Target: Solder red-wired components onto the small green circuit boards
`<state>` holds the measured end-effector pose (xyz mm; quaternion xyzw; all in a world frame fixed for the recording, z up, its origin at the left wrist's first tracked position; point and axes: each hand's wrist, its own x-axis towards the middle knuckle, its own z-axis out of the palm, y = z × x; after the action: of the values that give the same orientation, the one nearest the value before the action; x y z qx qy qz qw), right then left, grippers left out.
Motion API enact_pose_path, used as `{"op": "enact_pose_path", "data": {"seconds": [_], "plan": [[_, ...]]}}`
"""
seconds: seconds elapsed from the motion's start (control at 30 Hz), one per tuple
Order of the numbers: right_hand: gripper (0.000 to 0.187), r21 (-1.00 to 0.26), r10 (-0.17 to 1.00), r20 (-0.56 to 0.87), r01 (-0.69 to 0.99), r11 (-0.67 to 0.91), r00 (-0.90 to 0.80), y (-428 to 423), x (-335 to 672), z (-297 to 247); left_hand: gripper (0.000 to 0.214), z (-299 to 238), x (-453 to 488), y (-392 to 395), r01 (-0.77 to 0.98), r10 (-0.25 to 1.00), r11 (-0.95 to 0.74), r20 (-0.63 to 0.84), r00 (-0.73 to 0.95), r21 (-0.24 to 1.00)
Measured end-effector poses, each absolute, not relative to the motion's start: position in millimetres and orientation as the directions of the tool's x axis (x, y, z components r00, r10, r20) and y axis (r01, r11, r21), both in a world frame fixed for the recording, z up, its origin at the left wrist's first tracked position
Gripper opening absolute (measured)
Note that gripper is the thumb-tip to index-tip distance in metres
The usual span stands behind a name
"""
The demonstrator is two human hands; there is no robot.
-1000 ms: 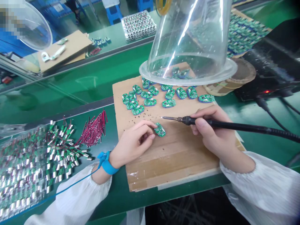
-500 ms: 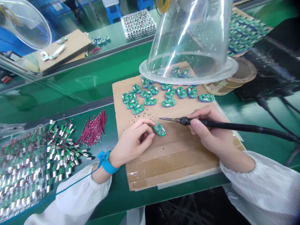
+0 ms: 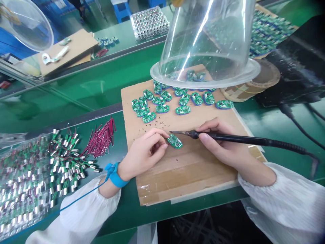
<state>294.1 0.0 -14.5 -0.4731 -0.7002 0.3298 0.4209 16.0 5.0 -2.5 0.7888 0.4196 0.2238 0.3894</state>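
Circuit board (image 3: 175, 141) touches the left hand (image 3: 142, 152), fingers (image 3: 157, 132) bent inward.

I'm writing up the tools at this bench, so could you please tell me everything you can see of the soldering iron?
The soldering iron is a slim, pen-like tool: a black, plastic-looking handle, a metal shaft and a pointed, darker tip. A ribbed black sleeve runs on from its rear end. It is held almost level in the right hand, tip pointing left, by the upper left end of a small green circuit board; whether the two touch is unclear.
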Motion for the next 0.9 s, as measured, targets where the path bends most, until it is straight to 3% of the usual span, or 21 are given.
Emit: {"op": "enact_pose_path", "data": {"seconds": [0.27, 0.53, 0.9], "plan": [[0.009, -0.930, 0.954, 0.300, 0.216, 0.297, -0.018, -0.9, 290.6, -13.2, 0.005, -2.4, 15.2, 4.3, 0.491, 0.845, -0.344, 0.035, 0.533, 0.800], [0.008, -0.927, 0.950, 0.312, 0.209, 0.311, -0.029, -0.3, 291.5, -16.0, 0.008, -2.0, 13.8, 5.2, 0.515, 0.784, -0.419, 0.012, 0.621, 0.748], [0.009, -0.930, 0.953, 0.300, 0.211, 0.300, -0.030, -1.6, 290.7, -15.5, 0.006, -6.6, 14.8, 4.5, 0.566, 0.801, -0.481, 0.072, 0.595, 0.670]]}}
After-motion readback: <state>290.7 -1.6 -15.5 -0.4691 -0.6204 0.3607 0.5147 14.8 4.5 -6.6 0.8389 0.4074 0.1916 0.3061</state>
